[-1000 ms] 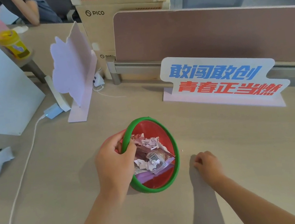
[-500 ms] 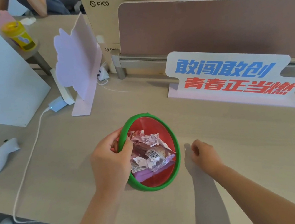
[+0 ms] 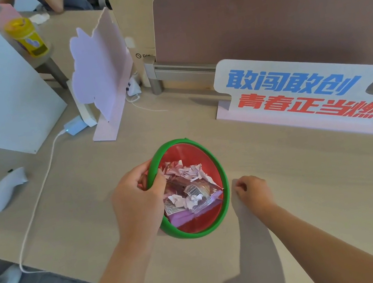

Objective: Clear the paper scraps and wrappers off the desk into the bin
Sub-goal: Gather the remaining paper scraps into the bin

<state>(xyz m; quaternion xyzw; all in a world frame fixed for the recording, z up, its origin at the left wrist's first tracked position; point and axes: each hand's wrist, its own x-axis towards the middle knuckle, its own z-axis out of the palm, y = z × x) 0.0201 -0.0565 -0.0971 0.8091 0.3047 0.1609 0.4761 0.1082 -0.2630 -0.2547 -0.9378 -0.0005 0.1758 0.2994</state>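
Note:
A small red bin (image 3: 189, 152) with a green rim stands on the light wooden desk (image 3: 310, 182), tipped toward me. Inside it lie torn paper scraps (image 3: 191, 171), a clear snack wrapper with a barcode (image 3: 195, 193) and a purple wrapper (image 3: 185, 215). My left hand (image 3: 138, 198) grips the bin's left rim, thumb inside. To the right of the bin my right hand (image 3: 253, 190) rests on the desk with its fingers curled in; whether anything is pinched in them is hidden.
A sign with blue and red lettering (image 3: 301, 95) stands behind the bin, a pink cloud-shaped stand (image 3: 100, 74) at back left. A white controller (image 3: 7, 190) and a white cable (image 3: 38, 191) lie at left. A brown partition (image 3: 272, 28) closes the back. The desk edge is near me.
The view has tilted down and shifted. My right hand has slid slightly toward the bin. My left hand keeps its hold on the rim.

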